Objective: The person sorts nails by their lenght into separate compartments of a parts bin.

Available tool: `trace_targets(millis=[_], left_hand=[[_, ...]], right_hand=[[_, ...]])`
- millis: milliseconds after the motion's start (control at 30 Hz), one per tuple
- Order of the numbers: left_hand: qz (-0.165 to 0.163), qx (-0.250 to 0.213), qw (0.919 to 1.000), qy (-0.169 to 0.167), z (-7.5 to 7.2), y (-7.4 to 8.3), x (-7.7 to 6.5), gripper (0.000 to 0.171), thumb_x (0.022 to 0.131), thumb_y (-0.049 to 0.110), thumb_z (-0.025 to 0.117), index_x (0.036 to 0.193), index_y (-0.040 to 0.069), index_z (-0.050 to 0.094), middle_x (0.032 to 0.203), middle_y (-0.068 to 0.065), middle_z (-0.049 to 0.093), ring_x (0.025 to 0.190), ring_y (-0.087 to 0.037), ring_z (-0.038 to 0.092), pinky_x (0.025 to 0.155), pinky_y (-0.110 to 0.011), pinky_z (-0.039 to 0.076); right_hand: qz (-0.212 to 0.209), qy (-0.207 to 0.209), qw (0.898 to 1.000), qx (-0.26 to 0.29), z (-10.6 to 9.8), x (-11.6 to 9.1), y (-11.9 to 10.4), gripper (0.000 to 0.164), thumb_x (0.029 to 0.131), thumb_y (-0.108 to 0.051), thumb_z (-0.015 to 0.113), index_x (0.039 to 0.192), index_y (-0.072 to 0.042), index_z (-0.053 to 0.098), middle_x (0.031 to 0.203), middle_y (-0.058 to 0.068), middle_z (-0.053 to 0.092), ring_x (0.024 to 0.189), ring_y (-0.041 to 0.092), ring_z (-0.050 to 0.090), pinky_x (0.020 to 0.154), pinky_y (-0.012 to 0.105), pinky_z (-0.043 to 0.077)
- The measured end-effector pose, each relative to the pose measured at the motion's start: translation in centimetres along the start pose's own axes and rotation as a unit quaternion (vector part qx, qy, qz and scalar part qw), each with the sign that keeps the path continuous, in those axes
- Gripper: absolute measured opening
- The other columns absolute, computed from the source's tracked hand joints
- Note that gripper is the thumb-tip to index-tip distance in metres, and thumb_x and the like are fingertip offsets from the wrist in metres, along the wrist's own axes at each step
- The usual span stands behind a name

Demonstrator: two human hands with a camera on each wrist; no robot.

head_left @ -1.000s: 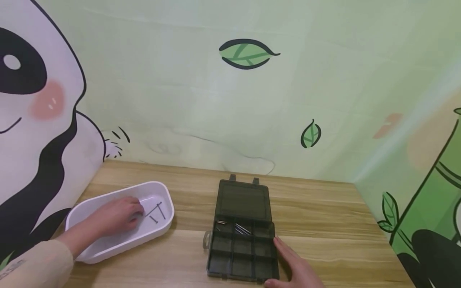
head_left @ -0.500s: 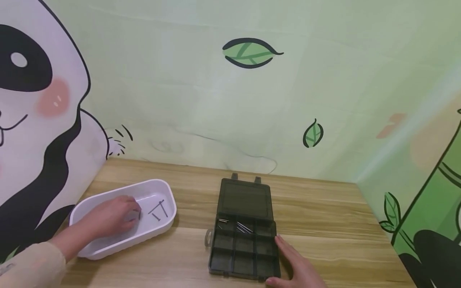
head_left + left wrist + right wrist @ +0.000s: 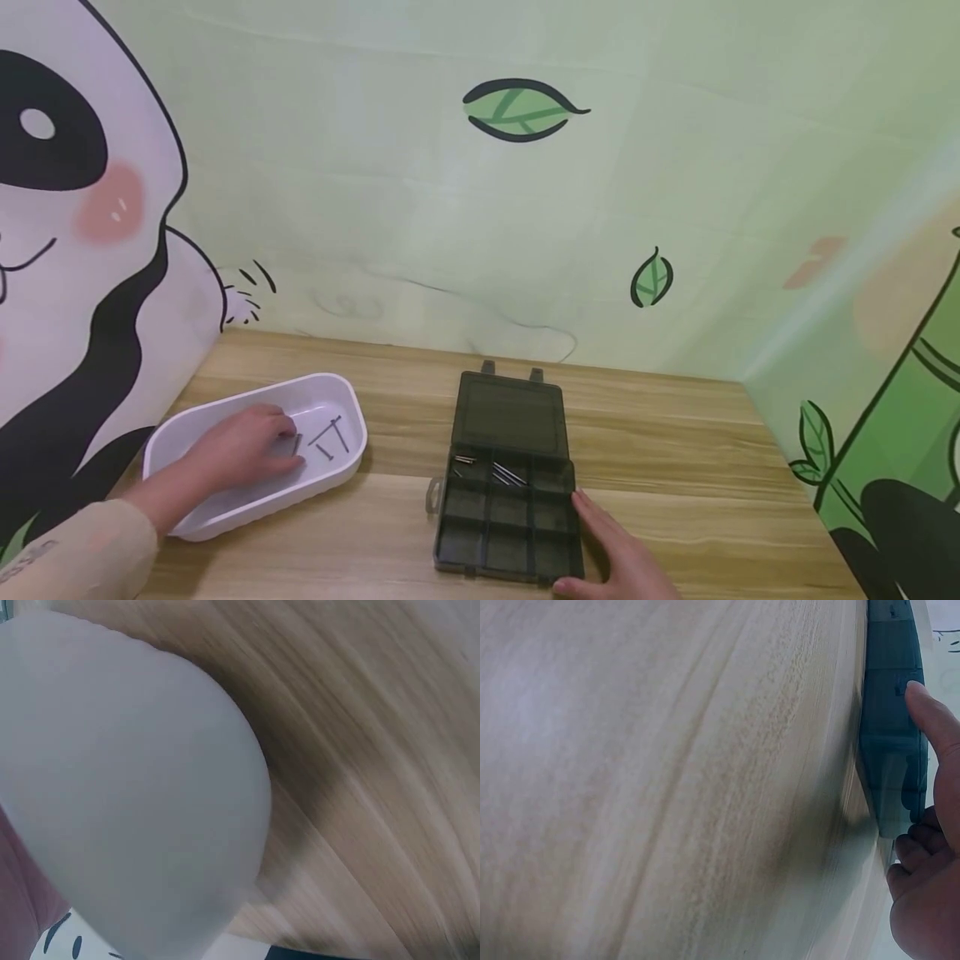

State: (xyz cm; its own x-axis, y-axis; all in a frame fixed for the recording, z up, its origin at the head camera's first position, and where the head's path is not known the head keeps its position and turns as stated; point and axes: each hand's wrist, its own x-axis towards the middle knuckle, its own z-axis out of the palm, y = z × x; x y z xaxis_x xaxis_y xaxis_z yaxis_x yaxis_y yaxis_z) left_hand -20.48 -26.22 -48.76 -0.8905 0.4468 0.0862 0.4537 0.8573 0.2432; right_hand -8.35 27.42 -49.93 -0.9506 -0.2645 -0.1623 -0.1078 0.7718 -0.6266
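Note:
My left hand (image 3: 243, 446) reaches down into a white oblong tray (image 3: 348, 392), thumb spread apart from the fingers. A thin grey metal piece (image 3: 297, 444), like a nail or screw, lies in the gap by the fingertips; no grip on it shows. Several similar headed pieces (image 3: 326, 433) lie in the tray's right end. My right hand (image 3: 626, 554) touches the right side and near corner of a dark, see-through compartment box (image 3: 510, 550), its index finger extended. The box's lid (image 3: 510, 415) lies open at the back. In the left wrist view the tray wall (image 3: 142, 780) hides most of the left hand.
Small metal pieces lie in the box's far-left compartment, and longer ones (image 3: 510, 475) in the far-middle one. A clear loop handle (image 3: 433, 496) sticks out on the box's left. The wood-grain table (image 3: 645, 433) ends at a printed wall (image 3: 420, 208).
My left hand has shifted slightly inside the tray; its thumb and fingers are farther apart, showing the metal piece between them. My right hand stays at the box. The view shifted slightly earlier.

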Motion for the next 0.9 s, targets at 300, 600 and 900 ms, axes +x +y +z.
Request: trace_targets(millis=[300, 600, 900], left_hand=[[-0.007, 0.013, 0.9999, 0.006, 0.41, 0.34, 0.60, 0.034, 0.081, 0.036, 0.089, 0.094, 0.008, 0.077, 0.086, 0.001, 0.065, 0.077, -0.015, 0.056, 0.073, -0.042, 0.054], [0.004, 0.002, 0.9999, 0.011, 0.49, 0.12, 0.75, 0.023, 0.082, 0.023, 0.089, 0.093, 0.009, 0.074, 0.086, 0.002, 0.064, 0.077, -0.014, 0.057, 0.076, -0.044, 0.055], [0.047, -0.013, 0.9985, 0.027, 0.89, -0.55, 0.93, 0.018, 0.079, 0.008, 0.085, 0.083, 0.017, 0.070, 0.081, 0.009, 0.062, 0.075, -0.010, 0.056, 0.073, -0.039, 0.054]], right_hand=[[-0.019, 0.006, 1.000, -0.010, 0.02, -0.10, 0.24, 0.115, 0.078, -0.060, 0.088, 0.166, -0.008, 0.036, 0.169, 0.022, 0.036, 0.151, 0.050, 0.038, 0.114, 0.071, 0.036], [-0.032, 0.012, 0.999, -0.013, -0.09, -0.17, 0.19, 0.114, 0.079, -0.059, 0.088, 0.166, -0.007, 0.036, 0.168, 0.023, 0.038, 0.150, 0.051, 0.040, 0.113, 0.072, 0.037], [-0.009, 0.007, 1.000, -0.012, 0.03, -0.06, 0.22, 0.115, 0.078, -0.062, 0.088, 0.166, -0.008, 0.036, 0.168, 0.023, 0.037, 0.150, 0.052, 0.039, 0.114, 0.073, 0.036]])
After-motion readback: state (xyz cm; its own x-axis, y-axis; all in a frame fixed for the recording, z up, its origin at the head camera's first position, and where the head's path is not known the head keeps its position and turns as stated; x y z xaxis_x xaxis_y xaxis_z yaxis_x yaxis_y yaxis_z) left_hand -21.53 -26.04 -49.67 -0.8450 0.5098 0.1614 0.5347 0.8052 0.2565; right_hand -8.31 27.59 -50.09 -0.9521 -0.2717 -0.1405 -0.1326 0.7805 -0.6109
